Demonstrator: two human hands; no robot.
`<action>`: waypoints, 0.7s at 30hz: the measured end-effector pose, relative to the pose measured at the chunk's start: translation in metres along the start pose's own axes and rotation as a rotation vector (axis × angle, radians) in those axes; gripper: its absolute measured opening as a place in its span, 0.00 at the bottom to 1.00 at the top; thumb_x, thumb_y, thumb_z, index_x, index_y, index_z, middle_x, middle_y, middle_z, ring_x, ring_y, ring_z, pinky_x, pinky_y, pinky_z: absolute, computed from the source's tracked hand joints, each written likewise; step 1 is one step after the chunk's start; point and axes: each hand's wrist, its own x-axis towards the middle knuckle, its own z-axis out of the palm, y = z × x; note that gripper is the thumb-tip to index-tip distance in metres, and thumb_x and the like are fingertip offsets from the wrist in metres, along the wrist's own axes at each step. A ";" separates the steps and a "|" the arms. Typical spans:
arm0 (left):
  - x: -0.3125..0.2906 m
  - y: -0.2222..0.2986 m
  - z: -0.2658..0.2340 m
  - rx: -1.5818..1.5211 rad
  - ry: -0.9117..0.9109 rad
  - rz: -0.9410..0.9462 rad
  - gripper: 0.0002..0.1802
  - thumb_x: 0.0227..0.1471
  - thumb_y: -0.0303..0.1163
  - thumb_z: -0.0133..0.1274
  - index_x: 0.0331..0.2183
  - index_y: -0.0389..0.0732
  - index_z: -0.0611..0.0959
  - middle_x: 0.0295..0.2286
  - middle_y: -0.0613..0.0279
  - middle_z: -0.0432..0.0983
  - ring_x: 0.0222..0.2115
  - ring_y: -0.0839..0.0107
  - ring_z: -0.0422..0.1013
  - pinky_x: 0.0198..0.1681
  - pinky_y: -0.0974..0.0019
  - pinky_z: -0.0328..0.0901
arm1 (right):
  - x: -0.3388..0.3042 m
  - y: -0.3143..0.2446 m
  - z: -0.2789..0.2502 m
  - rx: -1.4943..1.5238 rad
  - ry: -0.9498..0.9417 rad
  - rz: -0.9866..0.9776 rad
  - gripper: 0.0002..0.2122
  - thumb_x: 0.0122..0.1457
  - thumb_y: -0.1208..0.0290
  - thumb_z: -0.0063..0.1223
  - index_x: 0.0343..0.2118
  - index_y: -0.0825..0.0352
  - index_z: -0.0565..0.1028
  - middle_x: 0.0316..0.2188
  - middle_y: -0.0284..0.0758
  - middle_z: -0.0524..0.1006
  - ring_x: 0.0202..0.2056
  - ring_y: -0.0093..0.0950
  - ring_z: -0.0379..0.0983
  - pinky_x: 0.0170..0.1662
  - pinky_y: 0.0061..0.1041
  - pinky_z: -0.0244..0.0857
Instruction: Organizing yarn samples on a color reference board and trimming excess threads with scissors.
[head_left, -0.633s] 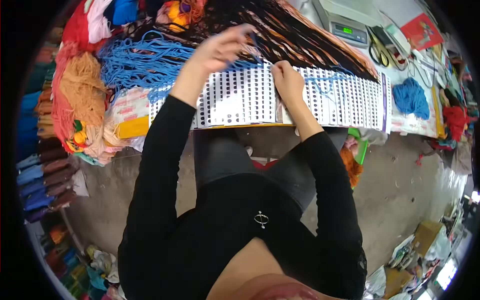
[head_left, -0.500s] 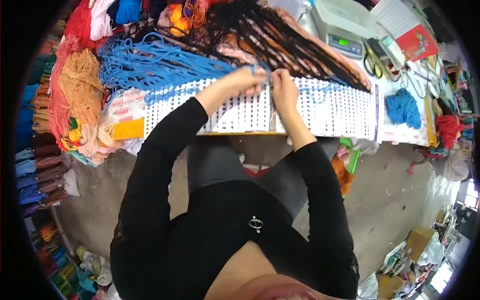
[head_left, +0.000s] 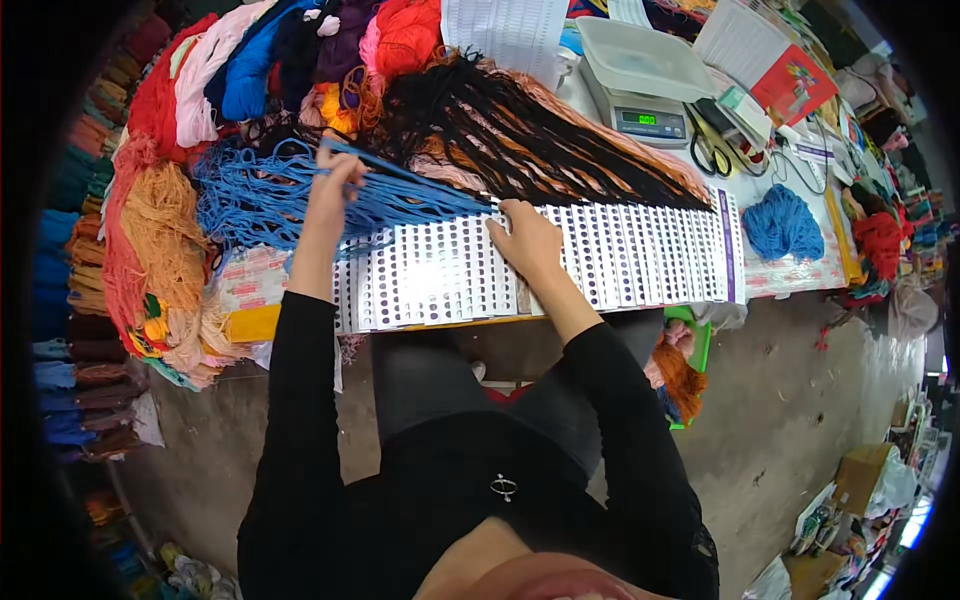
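My left hand (head_left: 335, 185) is raised over the left part of the table, its fingers closed round blue yarn (head_left: 415, 180) drawn taut toward the row of cards. The other end of that yarn meets the upper edge of the white punched cards (head_left: 430, 275), which lie overlapped in a long row. There, my right hand (head_left: 528, 235) rests with bent fingers gripping a card at its edge; its fingertips partly hide the hold. A loose spread of blue yarn strands (head_left: 260, 195) lies under and left of my left hand. Black and pink yarn strands (head_left: 560, 145) fan out beyond the cards.
A kitchen-type scale (head_left: 645, 85) stands at the back right, with black-handled scissors (head_left: 712, 155) beside it. A blue yarn bundle (head_left: 783, 222) lies at the right. Coloured skeins (head_left: 160, 230) crowd the left side. Below the table edge is a green basket (head_left: 700, 345).
My left hand has moved away to the left, stretching the blue yarn out. My right hand stays at the cards' upper edge. The whole view has shifted, so the table sits lower.
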 end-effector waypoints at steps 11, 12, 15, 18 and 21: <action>0.104 0.056 -0.189 0.633 0.535 -0.041 0.28 0.51 0.53 0.45 0.40 0.38 0.74 0.29 0.62 0.75 0.22 0.72 0.72 0.17 0.74 0.60 | 0.000 -0.010 0.000 0.046 -0.005 -0.002 0.16 0.50 0.57 0.51 0.36 0.62 0.72 0.27 0.36 0.75 0.29 0.36 0.73 0.32 0.33 0.64; 0.098 0.056 -0.178 0.730 0.513 -0.074 0.31 0.51 0.56 0.42 0.43 0.38 0.74 0.30 0.61 0.75 0.21 0.70 0.71 0.18 0.71 0.61 | 0.003 -0.006 -0.005 0.098 -0.061 0.090 0.16 0.50 0.56 0.51 0.36 0.61 0.73 0.25 0.35 0.75 0.29 0.35 0.73 0.31 0.32 0.64; 0.015 0.052 -0.061 0.263 -0.029 -0.025 0.30 0.53 0.54 0.39 0.48 0.41 0.72 0.48 0.59 0.65 0.45 0.70 0.61 0.48 0.61 0.56 | 0.005 0.004 -0.014 0.398 0.000 0.218 0.11 0.52 0.61 0.52 0.33 0.63 0.76 0.23 0.33 0.75 0.25 0.27 0.72 0.30 0.22 0.63; -0.061 0.048 0.041 -0.078 -0.467 -0.197 0.21 0.56 0.45 0.37 0.45 0.45 0.75 0.48 0.68 0.65 0.49 0.70 0.56 0.52 0.60 0.52 | -0.002 -0.033 -0.032 0.454 0.184 -0.127 0.07 0.50 0.69 0.54 0.30 0.66 0.75 0.28 0.35 0.74 0.29 0.26 0.71 0.32 0.22 0.63; -0.095 0.039 0.102 -0.170 -0.656 -0.417 0.23 0.59 0.45 0.33 0.49 0.45 0.72 0.45 0.72 0.66 0.47 0.76 0.59 0.47 0.64 0.56 | -0.017 -0.075 -0.048 0.402 0.234 -0.307 0.05 0.48 0.74 0.55 0.29 0.66 0.74 0.30 0.35 0.71 0.36 0.32 0.68 0.34 0.24 0.62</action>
